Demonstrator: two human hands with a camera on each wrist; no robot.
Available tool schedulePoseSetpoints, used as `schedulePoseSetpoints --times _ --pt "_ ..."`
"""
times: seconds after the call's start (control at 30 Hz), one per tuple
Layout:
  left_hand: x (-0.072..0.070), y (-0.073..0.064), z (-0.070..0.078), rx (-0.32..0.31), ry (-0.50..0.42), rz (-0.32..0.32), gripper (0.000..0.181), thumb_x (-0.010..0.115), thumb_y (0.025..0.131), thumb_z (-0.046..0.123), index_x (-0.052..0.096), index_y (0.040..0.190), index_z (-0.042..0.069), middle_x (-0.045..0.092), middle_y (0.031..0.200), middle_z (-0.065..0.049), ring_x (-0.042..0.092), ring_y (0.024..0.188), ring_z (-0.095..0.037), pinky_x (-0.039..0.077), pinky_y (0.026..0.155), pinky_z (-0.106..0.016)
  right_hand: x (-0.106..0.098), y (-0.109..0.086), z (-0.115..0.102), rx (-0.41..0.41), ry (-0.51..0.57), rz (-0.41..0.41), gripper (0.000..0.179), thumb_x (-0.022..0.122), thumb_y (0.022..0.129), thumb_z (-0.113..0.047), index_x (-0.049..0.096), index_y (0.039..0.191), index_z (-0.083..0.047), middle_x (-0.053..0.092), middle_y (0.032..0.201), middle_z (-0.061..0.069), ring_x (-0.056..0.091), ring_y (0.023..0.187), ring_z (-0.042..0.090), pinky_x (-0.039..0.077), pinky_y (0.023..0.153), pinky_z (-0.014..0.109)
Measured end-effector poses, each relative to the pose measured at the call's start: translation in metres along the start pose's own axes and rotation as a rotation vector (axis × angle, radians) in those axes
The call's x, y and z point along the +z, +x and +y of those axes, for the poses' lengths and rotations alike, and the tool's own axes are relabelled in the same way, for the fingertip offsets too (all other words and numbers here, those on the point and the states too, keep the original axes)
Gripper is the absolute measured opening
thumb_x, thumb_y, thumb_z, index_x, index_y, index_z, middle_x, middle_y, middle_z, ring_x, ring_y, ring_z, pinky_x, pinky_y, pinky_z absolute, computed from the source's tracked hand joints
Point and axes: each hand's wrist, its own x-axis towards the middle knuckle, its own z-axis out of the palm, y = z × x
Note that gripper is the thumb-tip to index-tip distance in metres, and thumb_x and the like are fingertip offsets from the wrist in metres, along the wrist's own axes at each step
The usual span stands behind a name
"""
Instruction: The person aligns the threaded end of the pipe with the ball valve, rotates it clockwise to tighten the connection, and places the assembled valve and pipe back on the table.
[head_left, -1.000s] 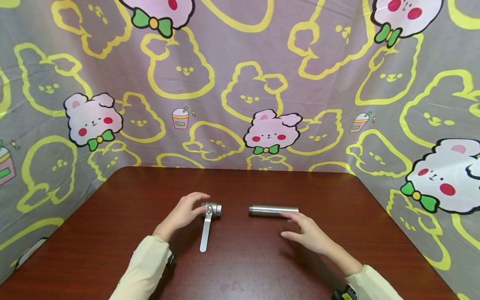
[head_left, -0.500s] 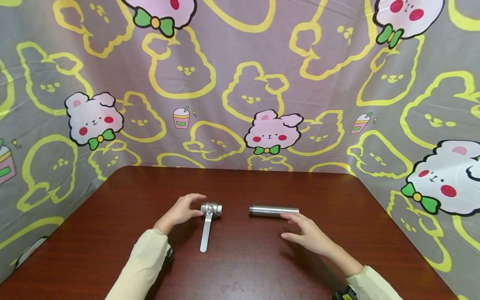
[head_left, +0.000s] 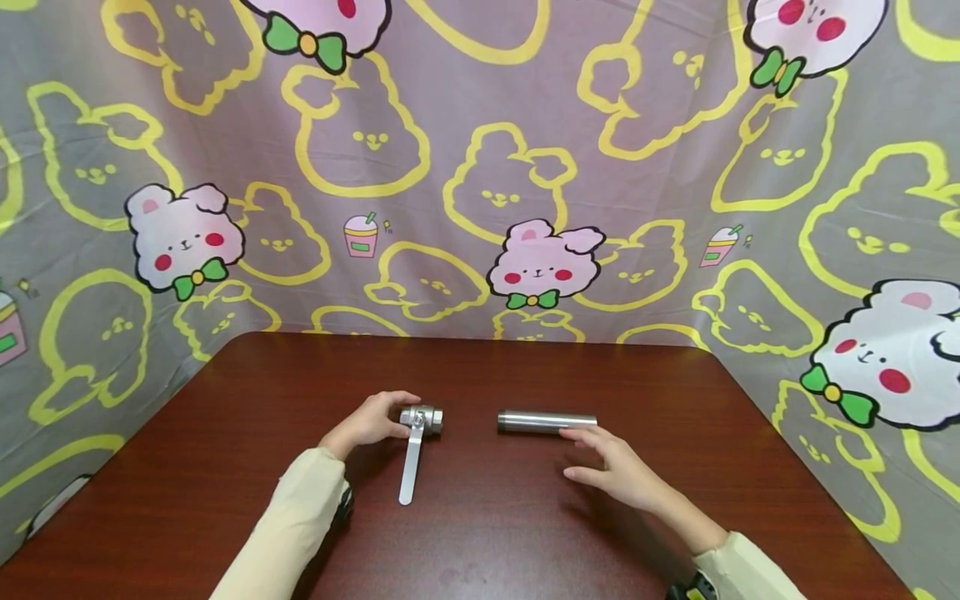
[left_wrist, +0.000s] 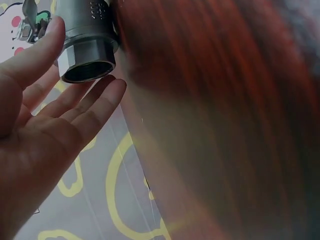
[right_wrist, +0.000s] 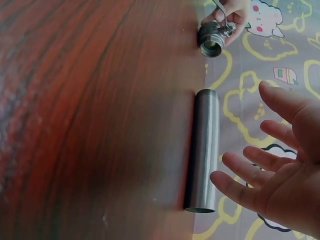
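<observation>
A steel ball valve (head_left: pixel 422 419) with a long flat lever handle (head_left: pixel 411 471) lies on the table, its lever towards me. My left hand (head_left: pixel 372 420) is right at its left end, thumb on the near side and fingers on the far side. In the left wrist view the fingers of my left hand (left_wrist: pixel 55 107) stay loosely spread beside the valve's hex end (left_wrist: pixel 87 62). A smooth steel pipe (head_left: pixel 536 422), threaded at its left end, lies to the right. My right hand (head_left: pixel 618 471) hovers by the pipe's right end with spread, relaxed fingers, holding nothing.
Both things lie on a dark red-brown wooden table (head_left: pixel 480 533), with a gap between valve and pipe. A curtain (head_left: pixel 420 217) printed with cartoon rabbits closes off the back and both sides.
My left hand draws back slightly left from the valve, then returns to its left end. The right hand, the valve and the pipe stay in place.
</observation>
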Motion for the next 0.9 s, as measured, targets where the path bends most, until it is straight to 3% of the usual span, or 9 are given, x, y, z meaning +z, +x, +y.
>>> schedulePoseSetpoints --times 0.4,0.57,0.9 --pt "0.0042 0.0034 -0.0041 -0.033 -0.012 -0.003 0.046 0.07 0.07 -0.004 0.056 0.114 -0.006 0.057 0.11 -0.018 0.052 0.094 -0.027 0.042 0.082 -0.041 -0.0017 -0.0009 -0.0022 0.046 0.073 -0.049 0.054 0.067 0.079 -0.023 0.047 0.122 0.004 0.051 0.117 0.019 0.056 0.095 0.033 0.045 0.074 0.046" --pt "0.0047 0.0041 -0.0031 -0.026 0.023 -0.016 0.048 0.071 0.069 -0.002 0.056 0.114 -0.006 0.057 0.11 -0.018 0.051 0.094 -0.028 0.041 0.082 -0.041 -0.002 -0.0014 -0.0023 0.039 0.068 -0.063 0.054 0.067 0.079 -0.023 0.047 0.122 0.005 0.05 0.117 0.019 0.057 0.094 0.033 0.045 0.075 0.047" --pt "0.0048 0.0089 0.0007 -0.016 0.085 -0.005 0.042 0.068 0.065 -0.009 0.061 0.106 0.0 0.06 0.097 -0.013 0.051 0.081 -0.022 0.043 0.07 -0.033 -0.0046 -0.0003 -0.0031 0.044 0.069 -0.082 0.053 0.066 0.08 -0.025 0.048 0.122 0.002 0.05 0.118 0.019 0.057 0.094 0.031 0.045 0.075 0.045"
